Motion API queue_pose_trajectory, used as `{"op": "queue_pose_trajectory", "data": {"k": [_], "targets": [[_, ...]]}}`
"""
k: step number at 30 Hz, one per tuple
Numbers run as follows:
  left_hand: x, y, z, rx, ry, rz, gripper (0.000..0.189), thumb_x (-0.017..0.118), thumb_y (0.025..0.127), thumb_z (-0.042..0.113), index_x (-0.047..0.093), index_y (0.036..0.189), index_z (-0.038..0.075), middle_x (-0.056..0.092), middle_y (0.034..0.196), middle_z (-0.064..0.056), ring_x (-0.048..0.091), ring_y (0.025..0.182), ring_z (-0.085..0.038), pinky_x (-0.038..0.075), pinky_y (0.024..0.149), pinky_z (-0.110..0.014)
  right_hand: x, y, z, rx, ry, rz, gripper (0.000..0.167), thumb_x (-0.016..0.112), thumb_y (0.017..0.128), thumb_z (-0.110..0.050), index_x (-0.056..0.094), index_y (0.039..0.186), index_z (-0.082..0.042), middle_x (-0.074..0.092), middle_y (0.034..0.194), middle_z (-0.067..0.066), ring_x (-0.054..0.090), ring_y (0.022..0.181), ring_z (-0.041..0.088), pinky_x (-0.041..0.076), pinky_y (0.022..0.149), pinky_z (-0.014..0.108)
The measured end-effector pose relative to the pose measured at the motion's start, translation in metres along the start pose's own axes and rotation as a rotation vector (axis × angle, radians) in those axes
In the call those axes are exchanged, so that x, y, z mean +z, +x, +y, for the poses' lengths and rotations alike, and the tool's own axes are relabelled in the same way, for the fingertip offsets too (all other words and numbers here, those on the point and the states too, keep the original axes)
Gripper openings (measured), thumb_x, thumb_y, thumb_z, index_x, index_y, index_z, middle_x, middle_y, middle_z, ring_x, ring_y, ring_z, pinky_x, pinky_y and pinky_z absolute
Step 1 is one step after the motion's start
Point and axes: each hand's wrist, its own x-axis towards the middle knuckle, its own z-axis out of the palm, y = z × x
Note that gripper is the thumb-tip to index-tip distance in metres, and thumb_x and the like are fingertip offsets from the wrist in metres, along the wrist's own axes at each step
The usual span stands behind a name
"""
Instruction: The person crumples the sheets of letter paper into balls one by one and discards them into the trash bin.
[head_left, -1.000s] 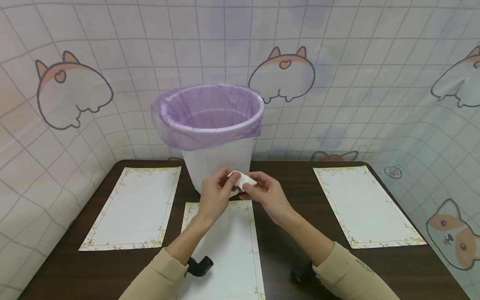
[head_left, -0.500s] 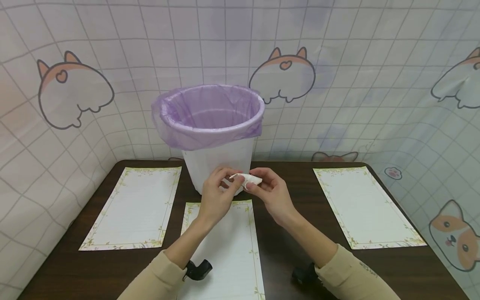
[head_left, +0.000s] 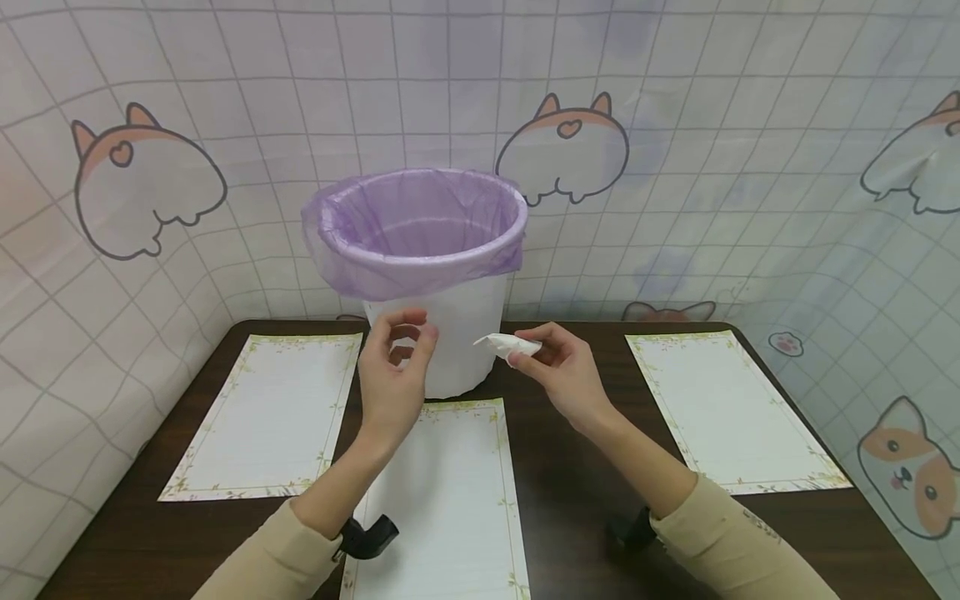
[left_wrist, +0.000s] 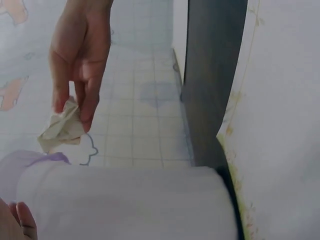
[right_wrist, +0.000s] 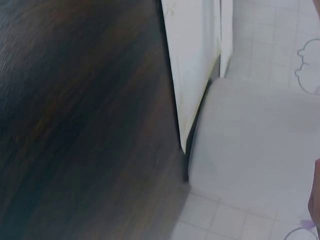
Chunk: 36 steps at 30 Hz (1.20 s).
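Observation:
My right hand [head_left: 570, 379] pinches a small crumpled white tissue [head_left: 504, 344] between thumb and fingers, in front of the trash can. In the left wrist view the right hand [left_wrist: 82, 45] holds the tissue [left_wrist: 64, 129] by its upper end. My left hand [head_left: 392, 379] is apart from it, fingers loosely bent with nothing between them, before the can's left side. The white trash can [head_left: 457, 337] stands behind both hands, lined with a purple bag [head_left: 420, 273] folded over its rim. Only a sliver of the right hand [right_wrist: 314, 200] enters the right wrist view.
On the dark wooden table [head_left: 562, 467] lie a bordered sheet at the left [head_left: 262, 417], a middle sheet [head_left: 450, 492] below the hands, and a right sheet [head_left: 738, 412]. A gridded cloth with cartoon corgis [head_left: 697, 158] hangs behind and around the sides.
Both hands were together on the tissue. The left hand has let go and moved left and slightly up; the right hand has shifted right with the tissue.

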Motion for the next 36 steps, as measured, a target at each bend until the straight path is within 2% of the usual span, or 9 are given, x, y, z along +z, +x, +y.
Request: {"op": "queue_pose_trajectory", "data": {"k": [4,9,16,20,26,29,36], "targets": [[-0.009,0.012,0.009,-0.046,-0.075,0.065,0.033,0.063,0.101,0.002,0.050,0.128,-0.010,0.052,0.128,-0.020,0.052,0.106,-0.023,0.049,0.077,-0.025,-0.007,0.002,-0.004,-0.009,-0.046,0.006,0.029,0.074,0.092,0.005,0.065,0.119,0.006,0.068,0.114,0.017,0.068,0.090,0.021,0.058,0.083,0.029],[-0.025,0.032,0.020,-0.160,-0.176,0.147,0.042,0.058,0.104,0.006,0.040,0.141,-0.002,0.042,0.134,-0.012,0.047,0.114,-0.022,0.052,0.085,-0.028,-0.013,0.003,-0.009,-0.015,-0.076,0.024,0.030,0.075,0.091,0.005,0.067,0.119,0.006,0.069,0.107,0.014,0.068,0.086,0.019,0.057,0.077,0.026],[-0.038,0.059,0.030,-0.400,-0.380,0.142,0.058,0.060,0.105,0.013,0.031,0.155,0.008,0.039,0.137,-0.010,0.052,0.119,-0.022,0.050,0.100,-0.032,-0.019,0.007,-0.014,-0.057,-0.094,0.045,0.029,0.076,0.088,0.008,0.065,0.115,0.009,0.068,0.103,0.012,0.066,0.083,0.017,0.057,0.075,0.025],[-0.042,0.070,0.033,-0.480,-0.479,0.164,0.060,0.059,0.105,0.011,0.029,0.157,0.007,0.043,0.135,-0.009,0.056,0.116,-0.021,0.051,0.100,-0.031,-0.020,0.009,-0.017,-0.080,-0.108,0.045,0.028,0.075,0.088,0.009,0.064,0.114,0.011,0.069,0.104,0.011,0.067,0.083,0.016,0.057,0.074,0.024],[-0.046,0.084,0.038,-0.511,-0.654,0.216,0.063,0.062,0.102,0.004,0.028,0.154,0.003,0.044,0.131,-0.012,0.060,0.105,-0.019,0.055,0.091,-0.026,-0.023,0.011,-0.026,-0.077,-0.131,0.037,0.027,0.075,0.089,0.007,0.065,0.114,0.010,0.067,0.116,0.014,0.068,0.086,0.015,0.057,0.075,0.025],[-0.047,0.089,0.039,-0.511,-0.681,0.240,0.062,0.063,0.101,0.002,0.030,0.153,0.001,0.045,0.129,-0.014,0.062,0.101,-0.020,0.056,0.088,-0.026,-0.025,0.012,-0.032,-0.063,-0.131,0.026,0.028,0.075,0.090,0.006,0.065,0.116,0.009,0.065,0.120,0.016,0.068,0.088,0.017,0.057,0.076,0.025],[-0.047,0.096,0.037,-0.546,-0.714,0.290,0.066,0.068,0.095,-0.005,0.033,0.150,0.001,0.046,0.120,-0.013,0.062,0.094,-0.019,0.057,0.084,-0.026,-0.026,0.018,-0.046,-0.036,-0.160,0.012,0.030,0.076,0.091,0.003,0.064,0.118,0.008,0.068,0.117,0.018,0.070,0.091,0.019,0.058,0.080,0.027]]}}
